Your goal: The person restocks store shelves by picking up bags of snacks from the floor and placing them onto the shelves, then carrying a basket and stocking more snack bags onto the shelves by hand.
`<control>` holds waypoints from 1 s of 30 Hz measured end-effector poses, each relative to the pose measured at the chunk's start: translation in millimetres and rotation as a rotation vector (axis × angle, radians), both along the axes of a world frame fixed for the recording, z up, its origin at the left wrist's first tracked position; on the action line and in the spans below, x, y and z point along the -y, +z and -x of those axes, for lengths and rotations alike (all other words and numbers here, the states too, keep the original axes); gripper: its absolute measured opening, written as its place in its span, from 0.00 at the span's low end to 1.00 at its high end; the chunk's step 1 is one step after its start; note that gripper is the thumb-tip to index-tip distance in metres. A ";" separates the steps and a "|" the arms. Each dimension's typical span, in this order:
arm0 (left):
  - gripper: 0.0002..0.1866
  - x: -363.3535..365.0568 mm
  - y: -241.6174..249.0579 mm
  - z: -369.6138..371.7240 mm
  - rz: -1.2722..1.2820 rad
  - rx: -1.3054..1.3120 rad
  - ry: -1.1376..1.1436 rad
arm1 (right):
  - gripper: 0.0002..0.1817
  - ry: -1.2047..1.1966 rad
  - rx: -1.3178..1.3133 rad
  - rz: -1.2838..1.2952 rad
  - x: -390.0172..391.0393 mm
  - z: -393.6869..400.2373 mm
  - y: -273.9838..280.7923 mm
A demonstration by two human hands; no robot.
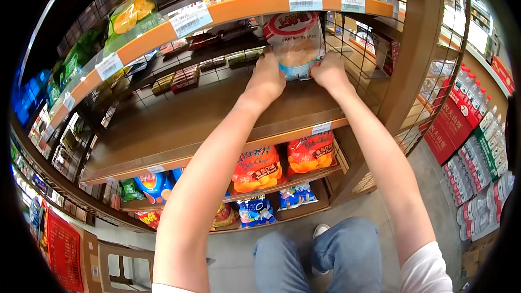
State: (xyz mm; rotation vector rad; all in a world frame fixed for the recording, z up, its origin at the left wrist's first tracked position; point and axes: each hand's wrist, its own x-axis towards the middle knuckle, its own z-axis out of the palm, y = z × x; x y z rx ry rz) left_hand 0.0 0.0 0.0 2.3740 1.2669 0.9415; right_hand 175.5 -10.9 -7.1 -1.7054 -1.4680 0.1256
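Note:
A bag of shrimp flakes point(297, 43), clear with red and blue print, stands upright at the back right of the wooden shelf point(217, 111). My left hand point(266, 76) grips its left edge, the fingers curled and partly hidden. On the bag's lower right edge, my right hand point(329, 70) closes with thumb and fingers together. The bag's top is partly covered by the upper shelf's orange edge point(239, 8).
Red chip bags point(258, 168) and blue snack bags point(256, 211) fill lower shelves. Green chip bags point(133, 11) stand above left. A wooden post point(404, 70) and wire mesh bound the right side. Bottle packs point(477, 168) stand right; a red basket point(62, 249) sits lower left.

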 end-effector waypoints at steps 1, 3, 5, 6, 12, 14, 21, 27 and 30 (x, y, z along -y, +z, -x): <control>0.40 4.2 -4.2 -3.2 -0.070 0.084 0.081 | 0.29 -0.056 0.040 -0.054 3.5 7.1 -3.3; 0.40 18.0 -8.8 -2.7 -0.128 0.082 0.154 | 0.28 -0.043 -0.017 -0.119 29.6 30.4 -9.1; 0.42 31.8 -9.2 -13.7 -0.108 0.070 0.076 | 0.28 0.073 0.052 -0.003 34.1 24.1 -0.9; 0.44 37.5 -4.4 -20.5 -0.018 0.033 0.080 | 0.28 0.074 0.064 0.000 31.5 20.7 -0.5; 0.42 21.3 -7.2 -36.3 0.013 0.107 0.039 | 0.30 0.035 0.096 -0.117 -16.8 1.8 -25.0; 0.44 18.8 -4.4 -39.0 0.054 0.103 0.048 | 0.30 0.057 0.012 -0.084 -21.8 -2.5 -27.6; 0.41 36.6 0.5 -25.5 0.006 0.099 0.061 | 0.24 0.066 -0.055 -0.034 47.6 9.9 13.3; 0.35 60.3 1.6 -8.5 -0.152 0.181 0.012 | 0.28 0.158 -0.060 -0.199 66.8 17.1 3.2; 0.28 87.3 3.0 6.5 -0.232 0.252 -0.007 | 0.17 0.250 -0.210 -0.441 79.1 21.6 -4.6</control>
